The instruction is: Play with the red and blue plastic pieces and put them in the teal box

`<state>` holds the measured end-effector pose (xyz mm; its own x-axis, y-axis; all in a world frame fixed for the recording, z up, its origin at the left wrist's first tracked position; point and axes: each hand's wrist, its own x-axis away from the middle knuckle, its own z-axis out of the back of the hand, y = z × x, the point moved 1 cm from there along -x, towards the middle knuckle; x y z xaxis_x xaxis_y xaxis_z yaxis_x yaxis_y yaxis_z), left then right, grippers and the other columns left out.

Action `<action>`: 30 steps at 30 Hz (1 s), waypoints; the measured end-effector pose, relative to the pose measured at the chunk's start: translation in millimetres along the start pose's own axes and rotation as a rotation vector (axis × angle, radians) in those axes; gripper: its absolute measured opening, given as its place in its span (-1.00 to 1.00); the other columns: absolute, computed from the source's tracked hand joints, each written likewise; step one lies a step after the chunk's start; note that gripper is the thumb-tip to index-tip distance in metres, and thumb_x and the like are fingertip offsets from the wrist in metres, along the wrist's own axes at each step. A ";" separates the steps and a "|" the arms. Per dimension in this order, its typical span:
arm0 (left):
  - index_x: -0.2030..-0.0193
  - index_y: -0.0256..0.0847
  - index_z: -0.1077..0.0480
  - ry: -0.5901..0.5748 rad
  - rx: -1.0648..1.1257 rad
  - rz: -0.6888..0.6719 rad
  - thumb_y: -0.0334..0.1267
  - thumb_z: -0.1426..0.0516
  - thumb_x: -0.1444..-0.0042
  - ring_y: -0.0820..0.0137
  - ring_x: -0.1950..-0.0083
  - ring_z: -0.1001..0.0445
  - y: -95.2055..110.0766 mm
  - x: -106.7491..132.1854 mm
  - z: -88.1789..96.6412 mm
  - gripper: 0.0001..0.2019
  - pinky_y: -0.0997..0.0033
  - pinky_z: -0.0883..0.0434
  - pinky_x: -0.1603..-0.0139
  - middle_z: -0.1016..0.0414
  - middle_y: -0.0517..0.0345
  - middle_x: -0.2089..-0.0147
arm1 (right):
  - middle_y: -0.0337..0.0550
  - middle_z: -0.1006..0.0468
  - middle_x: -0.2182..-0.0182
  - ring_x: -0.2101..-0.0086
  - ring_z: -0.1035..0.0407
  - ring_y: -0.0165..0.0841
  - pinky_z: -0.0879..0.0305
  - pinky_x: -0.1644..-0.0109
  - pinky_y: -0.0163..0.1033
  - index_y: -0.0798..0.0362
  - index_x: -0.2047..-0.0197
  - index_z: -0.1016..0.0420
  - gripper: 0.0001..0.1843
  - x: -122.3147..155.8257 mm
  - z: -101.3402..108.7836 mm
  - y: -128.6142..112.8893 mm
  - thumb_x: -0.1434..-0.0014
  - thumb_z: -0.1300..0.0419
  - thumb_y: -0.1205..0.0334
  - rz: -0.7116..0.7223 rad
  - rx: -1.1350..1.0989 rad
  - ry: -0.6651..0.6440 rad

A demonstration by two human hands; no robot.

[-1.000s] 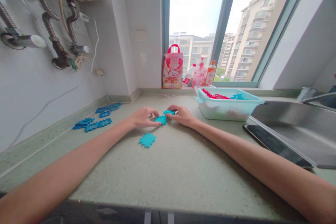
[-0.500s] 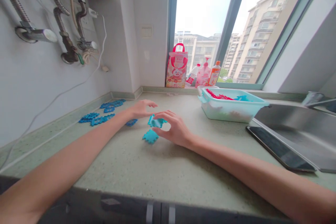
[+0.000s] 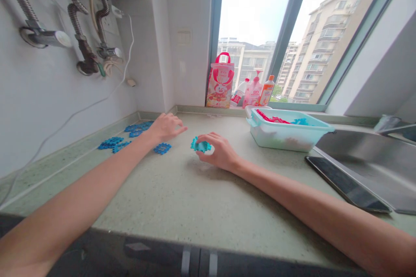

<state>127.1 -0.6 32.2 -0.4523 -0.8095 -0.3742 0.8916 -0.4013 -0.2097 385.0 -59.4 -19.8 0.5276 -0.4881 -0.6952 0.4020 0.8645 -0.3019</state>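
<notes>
My right hand [image 3: 219, 152] pinches turquoise toothed plastic building tiles [image 3: 202, 146] between thumb and fingers, just above the counter. The tiles seem to lie against each other; how many there are is hard to tell. My left hand [image 3: 167, 127] hovers to the left of them, thumb and fingers apart, with nothing visible in it. Below its wrist, a blue toothed tile [image 3: 162, 148] lies flat on the counter. Further left, several more blue tiles [image 3: 110, 143] are spread near the wall, partly covered by my left forearm.
A pale turquoise tub [image 3: 286, 136] with red and blue pieces stands at the right, beside the steel sink [image 3: 367, 151]. A black phone [image 3: 346, 184] lies along the sink's edge. On the sill stand a pink bag [image 3: 221, 86] and several bottles [image 3: 252, 91].
My left hand has moved left, away from the turquoise tiles. The separate turquoise tile below my right hand no longer shows on its own; the turquoise tiles now appear together in my right hand.
</notes>
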 end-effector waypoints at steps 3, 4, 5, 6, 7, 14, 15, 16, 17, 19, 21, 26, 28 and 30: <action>0.02 -0.11 -0.65 -0.024 0.012 -0.022 0.11 0.02 -0.45 0.11 -0.17 -0.46 8.1 -0.8 -8.6 -0.51 0.13 -0.20 -0.24 -0.68 -0.04 -0.07 | -0.14 -0.70 0.10 0.09 -0.52 -0.22 -0.39 -0.10 -0.12 -0.08 0.03 -0.61 -0.78 -9.5 3.9 34.5 -0.25 -0.39 0.17 -0.106 0.055 0.103; 0.02 -0.10 -0.65 -0.034 0.018 -0.031 0.10 0.02 -0.45 0.10 -0.18 -0.46 9.6 -1.0 -11.5 -0.52 0.12 -0.20 -0.24 -0.68 -0.04 -0.08 | -0.13 -0.70 0.10 0.08 -0.52 -0.22 -0.38 -0.11 -0.12 -0.08 0.03 -0.61 -0.79 -12.1 3.8 42.3 -0.26 -0.38 0.16 -0.123 0.071 0.096; 0.01 -0.10 -0.65 -0.042 0.023 -0.039 0.09 0.03 -0.45 0.09 -0.17 -0.47 10.6 -1.1 -13.9 -0.52 0.11 -0.20 -0.24 -0.68 -0.05 -0.08 | -0.14 -0.70 0.10 0.07 -0.52 -0.21 -0.38 -0.12 -0.12 -0.08 0.03 -0.61 -0.79 -14.0 3.0 47.6 -0.27 -0.38 0.15 -0.134 0.087 0.074; 0.01 -0.10 -0.65 -0.045 0.025 -0.046 0.09 0.04 -0.45 0.09 -0.17 -0.47 11.1 -1.0 -15.7 -0.52 0.10 -0.20 -0.24 -0.68 -0.06 -0.08 | -0.14 -0.70 0.12 0.07 -0.52 -0.22 -0.37 -0.12 -0.12 -0.08 0.04 -0.62 -0.80 -15.3 1.7 50.7 -0.26 -0.38 0.15 -0.141 0.104 0.040; 0.00 -0.10 -0.65 -0.045 0.022 -0.051 0.08 0.05 -0.46 0.09 -0.17 -0.47 11.2 -0.7 -16.8 -0.51 0.09 -0.20 -0.24 -0.68 -0.06 -0.08 | -0.15 -0.70 0.13 0.08 -0.53 -0.23 -0.37 -0.11 -0.13 -0.09 0.04 -0.63 -0.81 -15.8 0.1 52.0 -0.27 -0.38 0.15 -0.150 0.115 -0.003; 0.00 -0.10 -0.65 -0.052 -0.026 -0.073 0.04 0.11 -0.49 0.10 -0.16 -0.47 5.1 1.9 -18.4 -0.48 0.07 -0.20 -0.23 -0.68 -0.07 -0.07 | -0.17 -0.70 0.14 0.16 -0.53 -0.26 -0.36 0.01 -0.19 -0.12 -0.07 -0.60 -0.61 -11.8 -1.5 46.8 -0.22 -0.43 -0.03 -0.176 0.102 -0.183; 0.00 -0.10 -0.65 -0.058 -0.025 -0.074 0.05 0.11 -0.49 0.10 -0.16 -0.47 3.9 2.0 -19.0 -0.48 0.07 -0.21 -0.23 -0.68 -0.07 -0.07 | -0.16 -0.70 0.14 0.17 -0.53 -0.26 -0.36 0.02 -0.20 -0.11 -0.08 -0.60 -0.60 -11.1 0.0 46.2 -0.21 -0.44 -0.01 -0.176 0.106 -0.196; 0.00 -0.08 -0.65 -0.065 -0.019 -0.071 0.05 0.10 -0.48 0.10 -0.16 -0.47 2.9 2.0 -19.5 -0.49 0.07 -0.21 -0.23 -0.68 -0.06 -0.07 | -0.17 -0.70 0.15 0.18 -0.53 -0.28 -0.36 0.04 -0.21 -0.10 -0.09 -0.60 -0.60 -10.4 1.7 45.4 -0.21 -0.44 0.03 -0.182 0.109 -0.204; 0.01 -0.07 -0.65 -0.069 -0.010 -0.067 0.06 0.09 -0.48 0.10 -0.16 -0.47 2.2 2.0 -19.8 -0.50 0.08 -0.21 -0.23 -0.68 -0.06 -0.08 | -0.17 -0.70 0.16 0.20 -0.53 -0.29 -0.35 0.05 -0.23 -0.10 -0.08 -0.60 -0.61 -9.6 3.4 44.4 -0.21 -0.44 0.06 -0.189 0.113 -0.203; 0.01 -0.06 -0.65 -0.077 0.002 -0.064 0.07 0.08 -0.47 0.10 -0.17 -0.48 1.4 1.4 -19.4 -0.51 0.08 -0.21 -0.23 -0.68 -0.06 -0.08 | -0.20 -0.70 0.17 0.21 -0.53 -0.31 -0.36 0.06 -0.25 -0.11 -0.06 -0.61 -0.63 -7.4 6.4 41.6 -0.20 -0.45 0.09 -0.195 0.116 -0.193; 0.00 -0.06 -0.65 -0.077 -0.001 -0.069 0.07 0.09 -0.47 0.10 -0.18 -0.48 1.6 0.4 -17.9 -0.50 0.08 -0.21 -0.23 -0.67 -0.06 -0.10 | -0.22 -0.71 0.16 0.20 -0.55 -0.32 -0.37 0.04 -0.25 -0.13 -0.05 -0.62 -0.64 -5.2 9.3 39.1 -0.19 -0.46 0.07 -0.173 0.120 -0.180; -0.01 -0.02 -0.65 -0.077 0.044 -0.077 0.11 0.09 -0.45 0.08 -0.20 -0.47 2.2 -2.1 -14.9 -0.49 0.05 -0.21 -0.26 -0.67 -0.04 -0.13 | -0.17 -0.70 0.06 0.06 -0.55 -0.26 -0.39 -0.10 -0.20 -0.15 -0.06 -0.62 -0.66 -5.9 39.1 41.9 -0.21 -0.45 0.11 0.055 0.297 -0.204; -0.01 -0.02 -0.66 -0.091 0.069 -0.073 0.13 0.09 -0.44 0.06 -0.20 -0.47 1.8 -2.4 -16.5 -0.47 0.03 -0.22 -0.27 -0.67 -0.04 -0.13 | -0.15 -0.68 0.01 0.02 -0.53 -0.23 -0.39 -0.14 -0.17 -0.17 -0.08 -0.62 -0.69 -7.3 70.7 48.3 -0.27 -0.38 0.11 0.113 0.409 -0.161; -0.03 -0.02 -0.65 -0.098 0.077 -0.056 0.14 0.09 -0.43 0.04 -0.22 -0.47 1.4 -2.4 -20.0 -0.47 0.01 -0.22 -0.28 -0.67 -0.05 -0.14 | -0.10 -0.65 -0.10 -0.06 -0.50 -0.17 -0.37 -0.21 -0.10 -0.17 -0.12 -0.61 -0.70 -6.1 113.0 58.0 -0.34 -0.31 0.09 0.078 0.503 -0.035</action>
<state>129.1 9.3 14.8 -0.5004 -0.8216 -0.2731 0.8658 -0.4755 -0.1560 489.6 -19.9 40.6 0.5916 -0.4358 -0.6783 0.6665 0.7378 0.1073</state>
